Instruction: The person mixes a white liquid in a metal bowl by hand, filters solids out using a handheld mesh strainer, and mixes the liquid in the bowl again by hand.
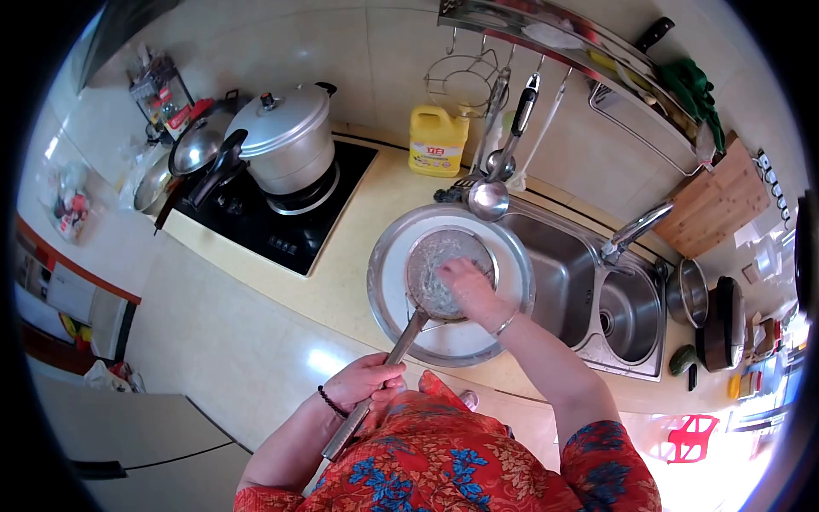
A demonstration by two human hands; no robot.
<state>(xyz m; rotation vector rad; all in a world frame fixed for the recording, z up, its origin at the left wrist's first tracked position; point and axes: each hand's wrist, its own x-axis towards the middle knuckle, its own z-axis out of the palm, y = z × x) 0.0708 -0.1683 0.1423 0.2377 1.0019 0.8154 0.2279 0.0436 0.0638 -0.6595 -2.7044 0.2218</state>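
My left hand is closed around the long metal handle of a round mesh strainer. The strainer sits over a wide metal basin, whose inside looks white, whether from liquid or a lining I cannot tell. Pale, wet-looking matter lies on the mesh. Over the right part of the mesh, my right hand reaches down with its fingers loosely extended, their tips at the pale matter. The hand partly covers the mesh.
A silver pressure cooker stands on the black cooktop at left. Behind the basin are a yellow jug and hanging ladles. To the right lie the double sink, faucet and wooden cutting board.
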